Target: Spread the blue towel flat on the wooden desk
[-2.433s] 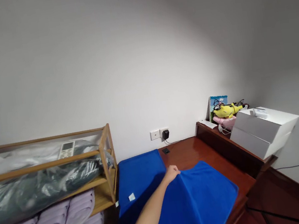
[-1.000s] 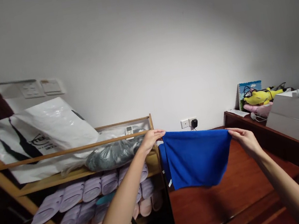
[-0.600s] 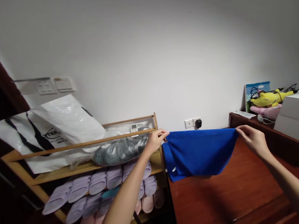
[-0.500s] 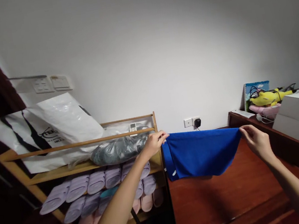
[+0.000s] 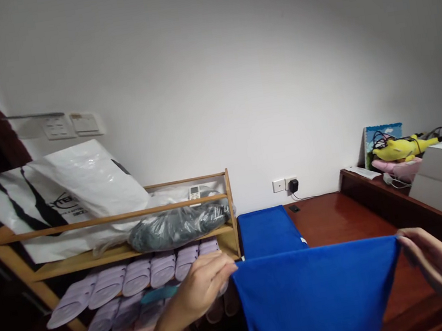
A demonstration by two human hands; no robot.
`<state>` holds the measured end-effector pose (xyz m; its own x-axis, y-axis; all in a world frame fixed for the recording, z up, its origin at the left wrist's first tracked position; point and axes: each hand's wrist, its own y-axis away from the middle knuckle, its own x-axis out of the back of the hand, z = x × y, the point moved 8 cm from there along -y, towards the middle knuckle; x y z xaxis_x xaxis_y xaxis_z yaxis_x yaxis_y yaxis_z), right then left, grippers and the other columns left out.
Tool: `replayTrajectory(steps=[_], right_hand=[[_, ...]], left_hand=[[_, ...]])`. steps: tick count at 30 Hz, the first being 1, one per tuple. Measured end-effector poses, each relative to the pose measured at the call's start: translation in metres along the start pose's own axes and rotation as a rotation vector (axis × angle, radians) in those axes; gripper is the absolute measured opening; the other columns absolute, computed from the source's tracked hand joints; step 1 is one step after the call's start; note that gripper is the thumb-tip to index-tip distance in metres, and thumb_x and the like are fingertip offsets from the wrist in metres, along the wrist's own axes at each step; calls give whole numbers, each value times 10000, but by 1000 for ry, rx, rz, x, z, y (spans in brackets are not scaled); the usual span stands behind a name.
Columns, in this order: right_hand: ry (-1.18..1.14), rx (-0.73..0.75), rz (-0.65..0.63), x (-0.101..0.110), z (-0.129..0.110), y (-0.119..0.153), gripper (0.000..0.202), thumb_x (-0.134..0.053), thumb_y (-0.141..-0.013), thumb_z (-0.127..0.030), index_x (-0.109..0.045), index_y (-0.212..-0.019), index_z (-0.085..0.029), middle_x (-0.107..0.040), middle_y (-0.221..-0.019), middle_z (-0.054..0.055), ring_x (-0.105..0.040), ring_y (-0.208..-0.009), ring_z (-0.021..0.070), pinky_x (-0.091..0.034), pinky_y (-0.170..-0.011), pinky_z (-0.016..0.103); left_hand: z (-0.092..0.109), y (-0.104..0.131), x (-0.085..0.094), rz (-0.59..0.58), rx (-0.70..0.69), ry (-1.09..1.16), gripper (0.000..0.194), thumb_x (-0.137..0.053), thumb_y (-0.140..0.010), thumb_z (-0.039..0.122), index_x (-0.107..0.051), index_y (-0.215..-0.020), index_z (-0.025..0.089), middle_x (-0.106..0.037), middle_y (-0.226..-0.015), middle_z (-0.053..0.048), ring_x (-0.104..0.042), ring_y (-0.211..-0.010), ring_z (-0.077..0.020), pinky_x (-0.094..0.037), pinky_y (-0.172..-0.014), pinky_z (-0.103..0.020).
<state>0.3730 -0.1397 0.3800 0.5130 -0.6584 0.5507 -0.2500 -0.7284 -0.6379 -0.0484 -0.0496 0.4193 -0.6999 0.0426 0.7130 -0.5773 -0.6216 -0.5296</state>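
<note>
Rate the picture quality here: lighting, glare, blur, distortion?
Head view: light pools mid-wall and fades into dark corners; glare streaks the desk; the shoe rack bows from lens distortion; both the left hand and right hand, gripping the blue cloth, look slightly motion-blurred.

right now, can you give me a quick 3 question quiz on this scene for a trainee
1. True or false: the left hand and the right hand each pinch a top corner of the blue cloth, which hangs stretched between them.
2. What lies on the red-brown table behind the held cloth? A) a second blue cloth B) a pair of slippers C) a white bag
3. Fill in: the lilac slippers sit on the wooden ____, below the shelf that holds the dark plastic-wrapped bundle.

Key
1. True
2. A: a second blue cloth lies flat there.
3. rack
</note>
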Motion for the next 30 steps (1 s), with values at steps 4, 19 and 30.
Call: replayTrajectory(steps=[4,19,30], right_hand=[[-75,-86,7,-18,25,3,303,-545,-757,-534,-608,-855,-254,-679,-811,47,-628,-727,187,-480,-631,240],[-669,-594,-155,-212,131,-7,512,-630,-598,-660,-577,-721,-165,-705,-707,97,-632,-530,199,-438,-482,290],[-637,-650,-232,-284,155,-38,439,-602,-611,-594,-572,-719,-170,-706,-706,109,-683,-679,247,-486,-543,295]], left_hand=[[-15,9,-24,-49,55,101,421,-398,-912,323,-439,-506,216,-479,-491,30,-475,-519,-109,-345,-582,-246],[-188,-13,-169,78,474,266,554,-408,-809,663,-361,-469,229,-380,-367,76,-418,-428,-106,-342,-577,-258],[-270,-29,-187,24,718,170,414,-459,-887,498,-556,-679,153,-514,-542,71,-477,-462,-72,-444,-533,-246]])
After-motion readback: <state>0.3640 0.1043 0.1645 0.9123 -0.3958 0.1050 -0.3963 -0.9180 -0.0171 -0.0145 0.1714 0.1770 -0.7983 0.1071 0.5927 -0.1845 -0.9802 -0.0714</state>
